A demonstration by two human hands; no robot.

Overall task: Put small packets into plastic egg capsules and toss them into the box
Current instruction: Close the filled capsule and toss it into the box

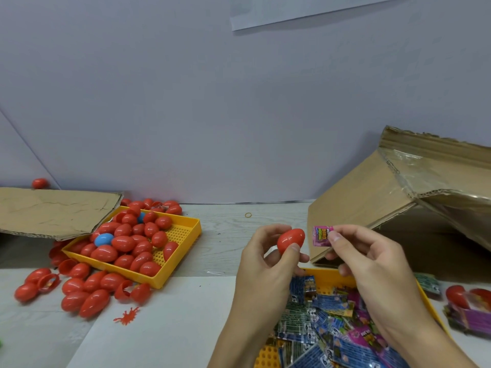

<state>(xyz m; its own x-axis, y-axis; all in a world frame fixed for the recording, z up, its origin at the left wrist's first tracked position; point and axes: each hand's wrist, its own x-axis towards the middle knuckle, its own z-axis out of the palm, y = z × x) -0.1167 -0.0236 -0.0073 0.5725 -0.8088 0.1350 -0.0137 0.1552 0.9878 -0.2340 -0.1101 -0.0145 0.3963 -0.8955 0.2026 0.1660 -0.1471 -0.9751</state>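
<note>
Holding a red egg capsule (291, 240) curled in our left hand (265, 257), we pinch a pink packet (322, 235) at our right hand's (372, 264) fingertips, just beside it, ready for loading; the box (393, 197) gapes behind our right fingers.

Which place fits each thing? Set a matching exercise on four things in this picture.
Things:
1. red plastic egg capsule
2. small pink packet
3. blue plastic egg
4. small tan rubber band

Places:
A. lying on the table near the wall
B. pinched in the right hand
C. among red eggs in the yellow plastic tray
D. held in the left hand

Pairs: 1-D, 2-B, 3-C, 4-A
</note>
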